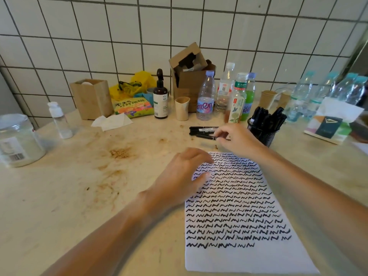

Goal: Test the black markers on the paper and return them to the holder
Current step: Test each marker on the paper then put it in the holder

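— Reaching past the top edge of the paper [239,212], the right hand [237,139] has its fingertips curled round one of the loose black markers [203,130] lying on the counter [79,196]. Can you see how many lie there?

— A few, side by side, just left of the mesh holder [262,134]. The hand hides their right ends, so I can't count them. The pinched one is blurred.

— And the holder?

— It stands just behind that hand, upright, with more black markers sticking out of it. Its base is cut off by the wrist.

— The left hand [185,176]?

— It rests at the paper's upper left corner, fingers loosely bent, holding nothing. It covers that corner. Rows of black squiggles fill most of the sheet.

— Anything else unclear?

— The bottles [207,96] behind overlap one another, and the jar [18,139] at far left is cropped by the frame.
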